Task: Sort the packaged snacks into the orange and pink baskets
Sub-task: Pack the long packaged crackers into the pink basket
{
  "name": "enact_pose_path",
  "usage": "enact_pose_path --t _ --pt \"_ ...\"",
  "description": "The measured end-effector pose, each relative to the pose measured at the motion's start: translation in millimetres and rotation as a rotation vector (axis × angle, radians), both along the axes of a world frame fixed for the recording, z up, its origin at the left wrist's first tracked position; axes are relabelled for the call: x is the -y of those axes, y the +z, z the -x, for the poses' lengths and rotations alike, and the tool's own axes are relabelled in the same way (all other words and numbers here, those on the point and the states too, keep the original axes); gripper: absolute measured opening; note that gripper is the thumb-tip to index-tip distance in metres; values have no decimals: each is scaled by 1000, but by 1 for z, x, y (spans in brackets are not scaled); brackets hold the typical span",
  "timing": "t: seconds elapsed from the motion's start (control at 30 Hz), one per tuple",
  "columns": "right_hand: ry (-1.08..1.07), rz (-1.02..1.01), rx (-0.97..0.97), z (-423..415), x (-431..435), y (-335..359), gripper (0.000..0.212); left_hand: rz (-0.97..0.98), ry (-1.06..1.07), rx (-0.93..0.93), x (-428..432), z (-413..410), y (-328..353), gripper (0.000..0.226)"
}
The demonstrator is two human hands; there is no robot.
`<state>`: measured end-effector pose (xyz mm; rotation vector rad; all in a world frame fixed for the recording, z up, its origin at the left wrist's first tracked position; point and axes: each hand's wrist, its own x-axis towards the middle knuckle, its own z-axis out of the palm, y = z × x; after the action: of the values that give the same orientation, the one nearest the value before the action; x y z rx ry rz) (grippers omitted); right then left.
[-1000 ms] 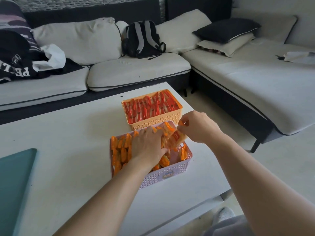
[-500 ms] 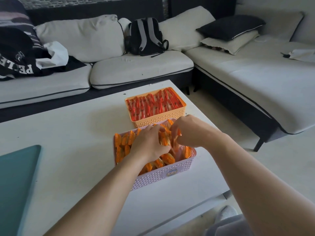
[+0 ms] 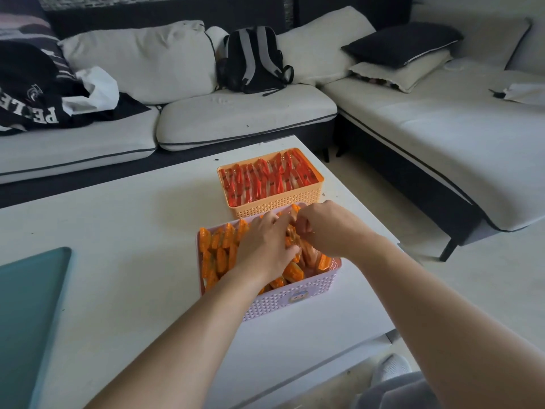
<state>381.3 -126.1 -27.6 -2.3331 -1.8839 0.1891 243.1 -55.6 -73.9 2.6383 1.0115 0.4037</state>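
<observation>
A pink basket [image 3: 290, 299] stands on the white table, packed with several orange snack packets [image 3: 219, 250]. Behind it, touching or nearly so, an orange basket [image 3: 274, 205] holds rows of red snack packets [image 3: 265, 180]. Both of my hands are down inside the pink basket. My left hand [image 3: 262, 246] lies palm down on the orange packets with its fingers reaching forward. My right hand [image 3: 321, 228] has its fingers curled round an orange packet at the basket's far right part. What lies under the hands is hidden.
A teal tray [image 3: 26, 314] lies at the table's left edge. A white sofa [image 3: 241, 119] wraps the back and right, carrying a black backpack [image 3: 253, 60], cushions and dark clothing [image 3: 32, 93]. The table's right edge [image 3: 380, 231] drops to the pale floor.
My right hand has come down from above the pink basket's far right corner into the basket, carrying an orange packet. My left hand has stayed on the packets.
</observation>
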Motion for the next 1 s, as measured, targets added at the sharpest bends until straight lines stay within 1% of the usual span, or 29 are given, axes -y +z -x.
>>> enact_pose_path --t 0.07,0.13,0.2,0.27,0.3,0.4,0.47,0.53,0.6,0.67,0.8,0.87,1.0 --pt "-24 -21 -16 -9 6 10 16 -44 -23 -12 1 0 -2 49" --pt "-33 3 -52 -18 15 17 29 -81 -51 -26 1 -1 -4 45" --pt "30 134 -101 -20 25 17 49 -85 -47 -31 1 -1 -4 41" --pt "104 268 -101 -15 33 14 58 -72 -35 -27 0 -1 -4 38" --pt "128 298 -79 -13 34 11 57 -58 -33 -27 0 -1 -4 37" --pt "129 284 -12 -14 31 -2 50 -23 -29 -23 0 2 -1 36" --pt "138 287 -1 -12 29 -5 43 -14 -24 -12 0 6 4 37" --pt "138 278 -47 -11 30 2 31 -13 -11 6 0 11 9 34" --pt "84 219 -119 -14 30 9 22 -8 3 18 -1 16 13 29" --pt "11 168 -173 -18 30 11 20 12 20 20 -2 21 17 24" --pt "-73 150 -177 -17 28 8 21 61 19 52 -3 27 21 18" --pt "-102 135 -180 -15 25 10 21 93 2 -4 -1 27 24 16" --pt "-197 132 -176 -11 22 10 21 169 -33 -153 2 26 26 24"
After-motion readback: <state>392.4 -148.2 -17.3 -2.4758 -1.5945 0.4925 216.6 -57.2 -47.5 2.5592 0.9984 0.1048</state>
